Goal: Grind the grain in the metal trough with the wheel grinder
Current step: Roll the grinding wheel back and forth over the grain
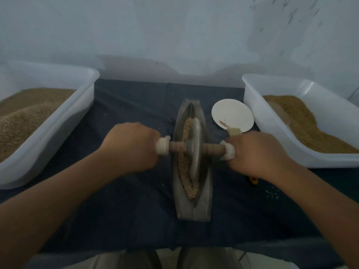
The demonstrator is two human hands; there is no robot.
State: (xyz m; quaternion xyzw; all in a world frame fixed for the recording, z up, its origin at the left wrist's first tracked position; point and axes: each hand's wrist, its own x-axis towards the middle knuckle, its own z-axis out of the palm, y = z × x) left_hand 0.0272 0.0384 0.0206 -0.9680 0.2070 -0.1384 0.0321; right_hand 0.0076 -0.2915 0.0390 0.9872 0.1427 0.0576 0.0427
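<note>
Bare forearms reach over a dark blue cloth (126,210). On it the boat-shaped metal trough (202,208) lies lengthwise, with a ridge of crushed grain (186,171) inside. The wheel grinder (194,146) stands in it about midway. The left hand (128,146) and right hand (256,152) each curl tightly round a white-wrapped axle end (wheel between them). Beyond sits a white plate (233,115), flanked by the left tub (58,133) and right tub (272,133), both holding grain.

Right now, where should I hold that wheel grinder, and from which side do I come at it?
Grip the wheel grinder by the two white-wrapped ends of its wooden handle, one hand on each side, coming down from above, as the left hand and right hand do. The disc stands upright in the metal trough, so only the crosswise handle is free.
</note>
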